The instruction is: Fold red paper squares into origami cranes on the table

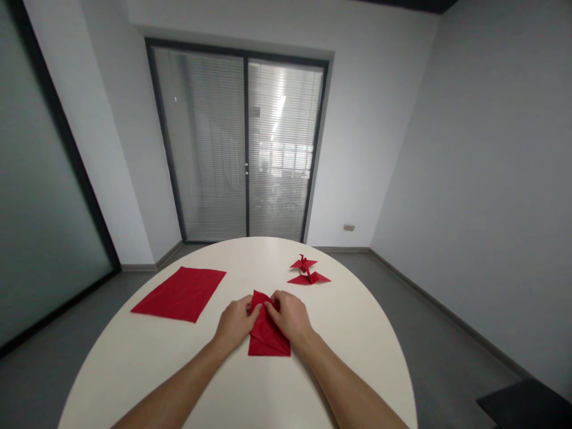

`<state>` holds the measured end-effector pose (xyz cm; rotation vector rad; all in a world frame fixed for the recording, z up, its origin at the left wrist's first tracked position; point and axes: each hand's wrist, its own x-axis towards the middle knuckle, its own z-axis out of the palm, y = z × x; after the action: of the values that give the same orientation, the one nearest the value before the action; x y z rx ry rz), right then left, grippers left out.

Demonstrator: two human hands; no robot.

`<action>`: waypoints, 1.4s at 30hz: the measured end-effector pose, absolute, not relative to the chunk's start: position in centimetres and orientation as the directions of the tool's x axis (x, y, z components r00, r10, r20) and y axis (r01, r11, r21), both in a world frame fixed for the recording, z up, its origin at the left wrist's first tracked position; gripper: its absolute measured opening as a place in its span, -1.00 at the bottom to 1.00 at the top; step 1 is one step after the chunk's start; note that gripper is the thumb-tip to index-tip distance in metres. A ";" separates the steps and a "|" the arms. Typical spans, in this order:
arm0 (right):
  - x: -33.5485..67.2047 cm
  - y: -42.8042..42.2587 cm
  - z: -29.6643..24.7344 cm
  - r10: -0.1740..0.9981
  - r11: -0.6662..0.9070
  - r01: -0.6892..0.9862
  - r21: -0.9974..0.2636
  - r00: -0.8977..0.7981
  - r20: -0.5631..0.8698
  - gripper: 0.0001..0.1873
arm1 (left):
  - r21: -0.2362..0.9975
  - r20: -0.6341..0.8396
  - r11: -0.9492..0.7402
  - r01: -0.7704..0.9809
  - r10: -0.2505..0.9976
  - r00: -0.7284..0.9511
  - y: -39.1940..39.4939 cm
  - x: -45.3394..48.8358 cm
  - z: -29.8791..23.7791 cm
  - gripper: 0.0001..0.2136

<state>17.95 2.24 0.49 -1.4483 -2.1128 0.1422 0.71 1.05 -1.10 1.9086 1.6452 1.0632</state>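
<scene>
A partly folded red paper lies on the round white table in front of me. My left hand rests on its left edge with fingers curled and pinching the paper near the top. My right hand sits on the right side, fingers closed on the upper fold. Both hands meet at the paper's top corner. A finished red origami crane stands on the table beyond my right hand, apart from it.
A flat stack of red paper sheets lies at the table's left. Behind the table are glass doors with blinds, grey floor and white walls. A dark object's corner shows at the bottom right.
</scene>
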 end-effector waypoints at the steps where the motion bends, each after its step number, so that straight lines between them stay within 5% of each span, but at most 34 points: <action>1: 18.0 2.3 0.5 0.884 0.410 0.825 -0.388 -0.256 0.390 -0.84 | 0.734 0.283 -0.226 0.640 0.959 0.014 1.1 0.7 -1.2 -0.81; 8: 18.0 1.8 0.9 0.873 0.456 0.781 -0.427 -0.300 0.384 -0.94 | 0.848 0.327 -0.292 0.443 0.945 -0.003 1.9 0.3 -1.4 -0.77; 19: 17.4 0.4 1.1 0.869 0.493 0.728 -0.476 -0.384 0.313 -0.46 | 0.920 0.230 -0.195 0.341 0.971 -0.064 3.2 -0.6 -1.8 -0.71; 30: 17.8 0.2 1.1 0.818 0.575 0.714 -0.399 -0.516 0.255 -0.52 | 0.989 0.103 -0.087 0.117 0.984 -0.145 4.3 -2.1 -2.4 -0.57; 34: 17.9 0.3 1.0 0.812 0.584 0.712 -0.390 -0.525 0.256 -0.54 | 0.981 0.104 -0.071 0.183 0.978 -0.179 4.4 -2.5 -2.4 -0.63; 37: 17.8 0.4 0.9 0.828 0.560 0.736 -0.380 -0.495 0.262 -0.59 | 0.890 0.338 -0.240 0.388 0.918 -0.207 4.0 -2.3 -2.2 -0.73; 39: 17.7 0.6 0.8 0.853 0.521 0.768 -0.373 -0.450 0.265 -0.63 | 0.754 0.501 -0.366 0.545 0.857 -0.117 3.4 -1.7 -2.2 -0.77; 42: 17.9 1.1 0.6 0.887 0.452 0.822 -0.347 -0.373 0.271 -0.67 | 0.592 0.523 -0.456 0.665 0.845 0.113 2.3 -0.6 -2.5 -0.75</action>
<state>17.88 1.12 0.57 -1.4382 -2.2907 0.2130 -0.63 2.28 -2.53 2.1762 1.5055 1.2582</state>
